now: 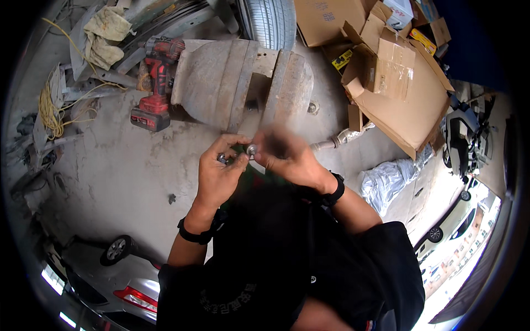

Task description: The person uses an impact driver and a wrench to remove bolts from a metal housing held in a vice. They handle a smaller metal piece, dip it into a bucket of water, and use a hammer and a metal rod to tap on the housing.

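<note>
Holding: the person is bringing both hands together at the centre of the frame, close to the chest, so the small parts are sitting right under the eyes.
Left hand: the left hand (216, 175) is curling its fingers and thumb around a small dark metal piece (222, 159); the fingertips are pinching it, with the palm turned inward so that the piece is facing the other hand.
Right hand: the right hand (290, 157) is pressing thumb and forefinger on a small round silvery fitting (252, 149), meeting the left hand's piece just beside it; the hand is blurring, so its exact grip is hard to make out.
Wrists: black bands are sitting on both wrists, and dark sleeves are filling the lower frame.
Floor ahead: a big rusty metal drum-like casting (240, 83) is lying on its side on the concrete floor (121, 165), just beyond the hands.
Left of it: a red cordless power tool (155, 83) is resting against the casting, within easy reach.
Farther: a tyre (268, 19) is standing at the top centre, flattened cardboard boxes (397, 83) are piling at the upper right, and a yellow cord (52, 107) is trailing at the upper left.
</note>
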A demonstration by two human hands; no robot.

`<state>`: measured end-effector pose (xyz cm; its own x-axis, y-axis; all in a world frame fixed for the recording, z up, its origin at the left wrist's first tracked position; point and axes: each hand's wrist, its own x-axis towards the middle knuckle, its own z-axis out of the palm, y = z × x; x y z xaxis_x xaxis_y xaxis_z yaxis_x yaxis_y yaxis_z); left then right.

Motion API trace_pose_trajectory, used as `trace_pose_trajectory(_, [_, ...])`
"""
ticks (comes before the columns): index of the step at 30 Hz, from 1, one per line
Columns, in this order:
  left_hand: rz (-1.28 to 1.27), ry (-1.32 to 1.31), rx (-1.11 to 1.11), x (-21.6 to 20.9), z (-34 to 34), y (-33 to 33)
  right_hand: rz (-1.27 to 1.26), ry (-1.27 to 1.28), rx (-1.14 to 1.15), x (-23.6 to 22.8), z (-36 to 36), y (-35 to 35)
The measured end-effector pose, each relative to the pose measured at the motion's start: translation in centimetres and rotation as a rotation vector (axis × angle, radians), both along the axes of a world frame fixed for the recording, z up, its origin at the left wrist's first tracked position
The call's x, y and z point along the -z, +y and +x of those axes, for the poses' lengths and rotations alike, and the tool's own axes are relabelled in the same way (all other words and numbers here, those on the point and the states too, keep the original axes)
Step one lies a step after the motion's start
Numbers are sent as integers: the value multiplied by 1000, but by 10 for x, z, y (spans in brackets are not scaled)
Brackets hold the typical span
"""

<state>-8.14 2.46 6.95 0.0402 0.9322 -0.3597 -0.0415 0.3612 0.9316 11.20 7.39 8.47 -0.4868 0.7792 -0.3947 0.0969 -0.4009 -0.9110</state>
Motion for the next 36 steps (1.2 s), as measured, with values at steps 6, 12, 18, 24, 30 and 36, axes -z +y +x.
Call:
trace_pose_trajectory(6, [-130, -12, -205, -11, 30, -5, 100, 14, -178, 15, 19, 24])
trace_pose_trajectory(12, [-179, -25, -326, -25, 44, -11, 139, 91, -211, 14, 26, 31])
trace_pose_trajectory(18, [-193, -60, -353, -20, 45, -19, 301, 68, -245, 14, 23, 33])
trace_pose_trajectory(24, [-309, -140, -354, -19, 48, -17, 457, -29, -228, 26, 18, 20])
trace_pose_trajectory(30, [-233, -114, -456, 10, 45, -15, 471, -61, -183, 21, 26, 12])
trace_pose_trajectory(36, [-187, -24, -530, 40, 40, -21, 139, -129, 461, 67, 119, 55])
